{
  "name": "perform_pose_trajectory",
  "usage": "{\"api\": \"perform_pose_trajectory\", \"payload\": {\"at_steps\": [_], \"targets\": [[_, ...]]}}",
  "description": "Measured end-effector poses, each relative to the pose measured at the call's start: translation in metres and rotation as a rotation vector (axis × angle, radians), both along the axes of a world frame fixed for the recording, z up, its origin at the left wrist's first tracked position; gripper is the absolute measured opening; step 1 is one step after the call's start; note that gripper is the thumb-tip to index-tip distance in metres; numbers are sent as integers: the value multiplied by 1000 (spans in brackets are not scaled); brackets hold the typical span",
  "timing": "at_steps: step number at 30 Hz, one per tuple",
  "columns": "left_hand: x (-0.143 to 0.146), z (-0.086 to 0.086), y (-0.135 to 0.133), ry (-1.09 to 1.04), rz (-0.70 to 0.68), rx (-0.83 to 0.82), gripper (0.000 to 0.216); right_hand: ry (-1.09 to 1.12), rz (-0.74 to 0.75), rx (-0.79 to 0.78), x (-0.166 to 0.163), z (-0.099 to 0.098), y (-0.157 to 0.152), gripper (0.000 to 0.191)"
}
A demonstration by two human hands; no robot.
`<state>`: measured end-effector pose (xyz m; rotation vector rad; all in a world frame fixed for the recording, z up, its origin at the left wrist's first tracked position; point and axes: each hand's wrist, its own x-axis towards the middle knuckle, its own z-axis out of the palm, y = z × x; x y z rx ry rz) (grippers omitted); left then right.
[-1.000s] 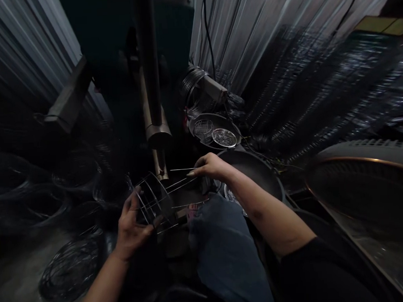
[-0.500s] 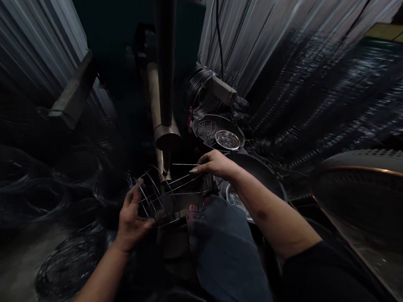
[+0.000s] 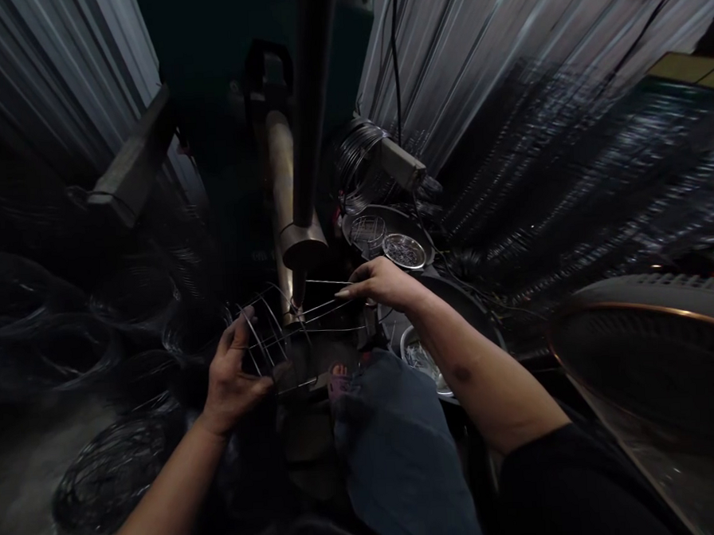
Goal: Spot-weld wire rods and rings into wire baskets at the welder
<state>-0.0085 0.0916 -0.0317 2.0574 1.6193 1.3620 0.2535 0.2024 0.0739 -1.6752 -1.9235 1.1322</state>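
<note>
My left hand (image 3: 237,377) is wrapped round the ringed end of a wire frame (image 3: 266,336), made of curved hoops joined by long straight wires. The frame lies sideways at the tip of the machine's lower metal arm (image 3: 291,303), with its wires running to the right. My right hand (image 3: 377,285) pinches a thin straight wire (image 3: 327,282) near the frame's right end; the fingertips partly hide the grip. Just above the frame is the round end of the machine's upper cylinder (image 3: 305,253).
A pan with wire pieces and a round metal dish (image 3: 404,251) stands beyond my right hand. Below it is a white bowl (image 3: 418,352) of small wires. A wire coil (image 3: 360,151) hangs behind, another coil (image 3: 105,480) lies on the floor. A large fan (image 3: 648,348) is at right.
The view has shifted slightly, so the machine appears a little further right. Both hands keep their grips, and the wire frame stays almost in place at the machine's tip.
</note>
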Motion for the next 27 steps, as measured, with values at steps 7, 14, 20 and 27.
{"api": "perform_pose_trajectory", "payload": {"at_steps": [7, 14, 20, 27], "targets": [[1, 0, 8, -32, 0, -47, 98, -8, 7, 50, -3, 5, 9, 40], [0, -2, 11, -24, 8, -74, 96, -33, -12, 61, -3, 5, 12, 41], [1, 0, 12, -32, 28, -98, 99, -43, -4, 65, -3, 7, 14, 43], [0, 3, 11, -74, -12, -109, 96, 7, -1, 75, 5, 5, 13, 45]]}}
